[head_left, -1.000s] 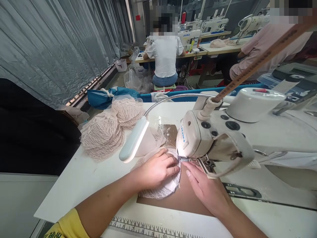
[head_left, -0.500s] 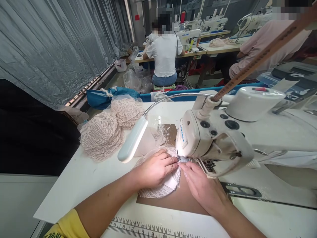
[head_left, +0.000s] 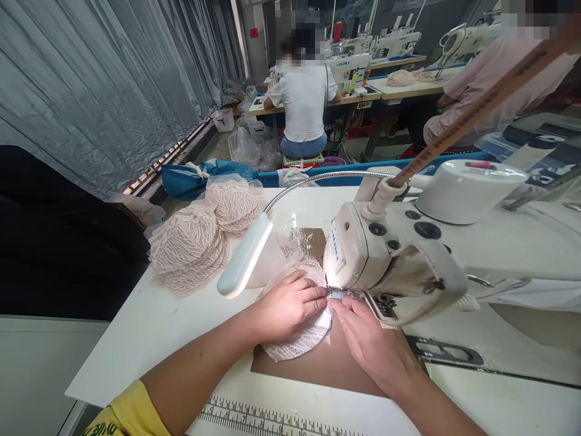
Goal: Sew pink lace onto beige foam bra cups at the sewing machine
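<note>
While compared with a second ago, lace piece [head_left: 297, 339] seen turned slightly under the palm, near edge now drawn further toward the sewing machine [head_left: 363, 254] head; seam judged mid-run, feeding on.

Head view, single entry:
- Left hand [head_left: 285, 306]: laid palm-down on lace piece, fingers spread flat and pressing, tips close beside the needle area; no pinch, nothing lifted.
- Right hand [head_left: 372, 345]: flat on brown panel [head_left: 327, 366] near the front edge of the table [head_left: 149, 339], fingers extended and together, tips touching the lace edge just before the presser foot; nothing gripped.
- Stack of lace cups [head_left: 195, 242]: toward the left edge of the table, well apart from both hands.
- Lamp [head_left: 245, 254]: on a bent neck, above the far side of the lace piece.
- Ruler markings [head_left: 272, 418]: along the front edge.
</note>
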### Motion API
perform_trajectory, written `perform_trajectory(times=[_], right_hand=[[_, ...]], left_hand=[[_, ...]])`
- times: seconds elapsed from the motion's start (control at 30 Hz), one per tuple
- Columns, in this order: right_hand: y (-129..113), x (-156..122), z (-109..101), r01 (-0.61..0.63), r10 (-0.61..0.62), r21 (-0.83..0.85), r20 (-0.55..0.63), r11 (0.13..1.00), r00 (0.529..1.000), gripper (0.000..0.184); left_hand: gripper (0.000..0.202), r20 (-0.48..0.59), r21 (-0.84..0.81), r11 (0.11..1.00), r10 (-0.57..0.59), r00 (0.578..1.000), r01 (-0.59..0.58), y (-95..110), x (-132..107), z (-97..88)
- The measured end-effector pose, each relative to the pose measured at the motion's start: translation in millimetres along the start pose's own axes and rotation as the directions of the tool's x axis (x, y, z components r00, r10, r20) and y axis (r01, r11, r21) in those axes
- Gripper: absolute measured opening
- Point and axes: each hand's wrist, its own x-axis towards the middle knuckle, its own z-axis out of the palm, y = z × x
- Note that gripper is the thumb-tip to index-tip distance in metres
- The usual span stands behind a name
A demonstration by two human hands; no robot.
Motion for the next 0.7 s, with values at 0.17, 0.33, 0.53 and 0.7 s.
perform_trajectory(times=[0.17,0.33,0.53,0.7], right_hand=[[4.0,-6.4,2.9,0.014,-0.014,0.050,0.010,0.999,1.000,0.038],[5.2,-4.6,-2.0,0.042,-0.044,0.075,0.025,0.996,0.999,0.039],[5.1,-0.9,-5.7,0.051,-0.061,0.102,0.090,0.993,0.994,0.038],[3.6,0.1,-1.8,0.050,-0.053,0.054,0.058,0.997,0.997,0.039]], left_hand=[[0.032,-0.034,-0.021,1.000,0.001,0.999,-0.001,-2.4,-0.1,3.9],[0.036,-0.024,-0.043,0.999,-0.030,0.999,0.029,-2.9,1.6,2.6],[0.033,-0.030,-0.042,0.996,-0.081,0.996,0.079,-4.8,1.9,-1.5],[0.036,-0.034,-0.060,0.992,-0.112,0.993,0.110,-6.1,-1.3,0.7]])
